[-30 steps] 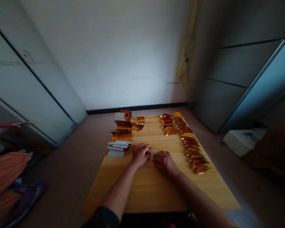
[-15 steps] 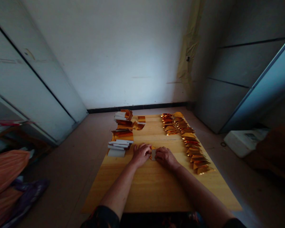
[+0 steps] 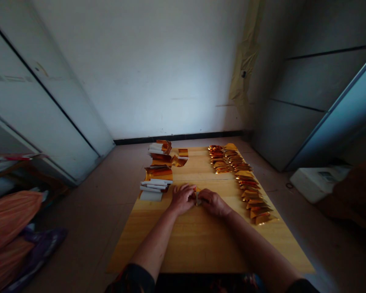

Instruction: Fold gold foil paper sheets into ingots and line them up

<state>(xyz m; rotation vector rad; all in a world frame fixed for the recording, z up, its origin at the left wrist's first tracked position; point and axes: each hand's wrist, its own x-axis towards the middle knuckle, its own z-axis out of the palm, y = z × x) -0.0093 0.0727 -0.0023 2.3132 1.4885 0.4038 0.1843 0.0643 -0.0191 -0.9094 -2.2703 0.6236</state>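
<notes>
Between my two hands, near the middle of the wooden table (image 3: 183,244), is a small piece of gold foil paper (image 3: 198,198) with its pale back partly showing. My left hand (image 3: 183,199) grips its left side, fingers curled and pressed together. On the other side my right hand (image 3: 214,202) pinches the paper with bent fingers. Much of the paper is hidden by the fingers. To the left lie loose gold sheets (image 3: 160,174) and several pale rolled or curled sheets (image 3: 154,187). Rows of folded gold paper pieces (image 3: 250,191) run along the right side.
A white wall (image 3: 171,81) rises behind the table. At the right stand a grey cabinet (image 3: 293,118) and a white box (image 3: 311,183) on the floor. Orange cloth (image 3: 15,215) and a purple bag (image 3: 42,252) lie at the lower left.
The fingers of my right hand have shifted slightly, and less of the paper's pale face shows between my hands. The whole view has moved a little.
</notes>
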